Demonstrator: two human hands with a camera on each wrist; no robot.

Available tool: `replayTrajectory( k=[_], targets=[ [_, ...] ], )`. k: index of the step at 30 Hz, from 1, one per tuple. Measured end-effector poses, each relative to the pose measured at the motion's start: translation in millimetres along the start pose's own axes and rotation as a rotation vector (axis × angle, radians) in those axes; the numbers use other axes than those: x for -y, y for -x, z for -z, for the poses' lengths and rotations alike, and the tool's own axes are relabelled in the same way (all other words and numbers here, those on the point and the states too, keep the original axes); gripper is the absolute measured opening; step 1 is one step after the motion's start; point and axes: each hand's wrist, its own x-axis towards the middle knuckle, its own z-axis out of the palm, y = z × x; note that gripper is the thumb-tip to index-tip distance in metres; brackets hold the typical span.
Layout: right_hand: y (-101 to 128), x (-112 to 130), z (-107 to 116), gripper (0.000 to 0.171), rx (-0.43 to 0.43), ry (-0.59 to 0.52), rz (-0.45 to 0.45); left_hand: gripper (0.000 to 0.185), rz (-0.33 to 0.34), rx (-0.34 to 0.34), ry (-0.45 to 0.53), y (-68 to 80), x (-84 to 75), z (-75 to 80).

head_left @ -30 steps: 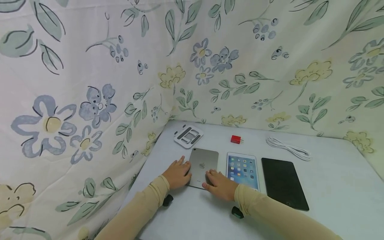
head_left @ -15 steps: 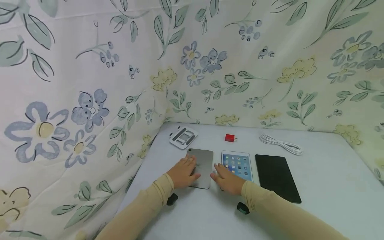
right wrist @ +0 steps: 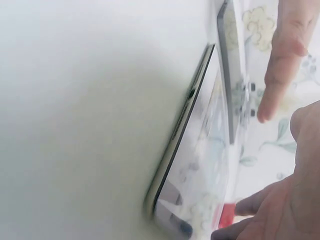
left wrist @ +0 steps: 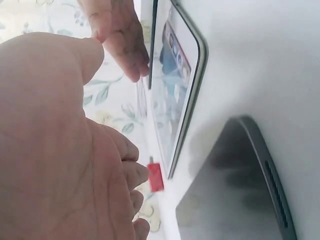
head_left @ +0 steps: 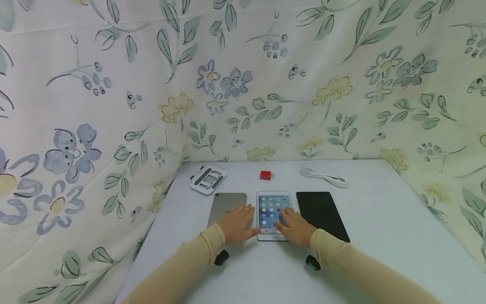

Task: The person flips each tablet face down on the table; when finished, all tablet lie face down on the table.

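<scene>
Three tablets lie side by side on the white table (head_left: 379,236): a grey one (head_left: 222,203) back-up on the left, a white one (head_left: 270,209) with a lit screen in the middle, a black one (head_left: 320,211) on the right. My left hand (head_left: 237,221) lies flat over the grey tablet's right part, its fingers at the white tablet's left edge. My right hand (head_left: 294,226) rests with straight fingers on the white tablet's right side. The left wrist view shows the white tablet (left wrist: 175,90) and the grey tablet (left wrist: 235,190) beyond my palm (left wrist: 50,140).
Behind the tablets stand a white folding stand (head_left: 208,179), a small red plug (head_left: 265,175) and a coiled white cable (head_left: 323,176). Floral cloth (head_left: 114,105) walls the table on the left, back and right.
Both hands have shifted right, from the grey tablet to the two sides of the white tablet. The head view has turned, so the tablets sit nearer the centre.
</scene>
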Motion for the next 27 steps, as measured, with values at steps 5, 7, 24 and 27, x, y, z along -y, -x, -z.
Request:
replayTrajectory(
  k=[5, 7, 24, 27],
  targets=[
    [9, -11, 2, 0.078, 0.005, -0.043, -0.047, 0.088, -0.039, 0.027, -0.057, -9.3, -15.0, -3.8],
    [13, -14, 2, 0.079, 0.01, -0.056, -0.066, 0.088, -0.046, 0.035, -0.064, -12.4, -20.0, -5.0],
    [13, -22, -2, 0.083, 0.007, -0.091, -0.137, 0.089, -0.024, 0.07, -0.065, -24.5, -39.6, -9.9],
    [13, -23, -3, 0.082, 0.005, -0.096, -0.142, 0.09, -0.008, 0.064, -0.07, -24.7, -38.5, -11.2]
  ],
)
